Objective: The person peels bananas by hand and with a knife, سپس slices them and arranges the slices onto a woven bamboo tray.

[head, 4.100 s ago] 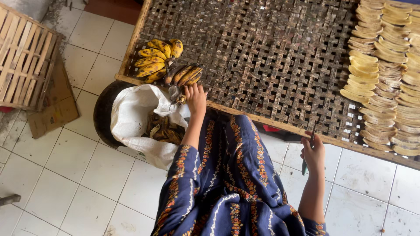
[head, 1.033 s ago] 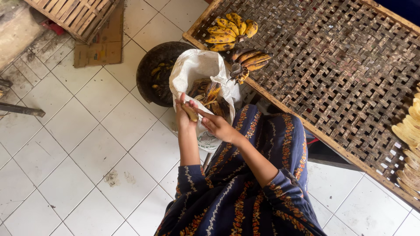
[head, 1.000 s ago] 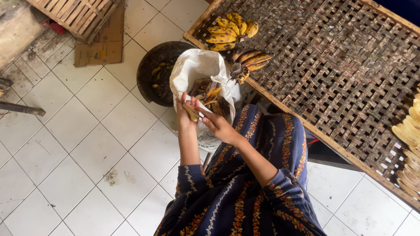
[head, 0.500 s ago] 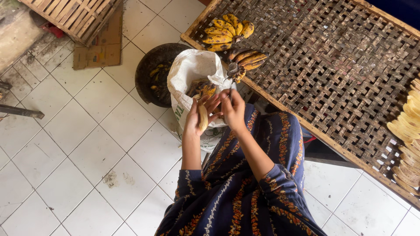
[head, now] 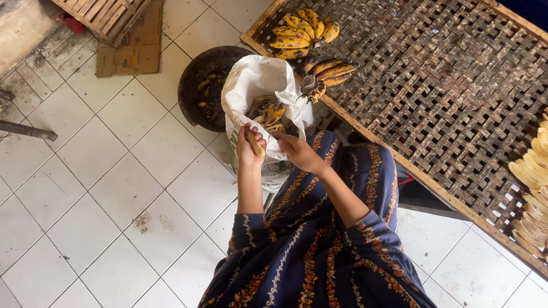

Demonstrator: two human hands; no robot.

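Fingers of the left hand [head: 249, 149] were wrapped round a peeled banana [head: 254, 142], held above the white sack [head: 254, 80] so peel dropped in; the right hand [head: 297, 153] hovered beside, fingers loosely apart.

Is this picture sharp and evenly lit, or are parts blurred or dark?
Head view: soft, even daylight with faint shadows; the woven tray and banana bunches look sharp; the dark basin loses detail inside; tile lines bend slightly toward the edges, suggesting a wide lens.
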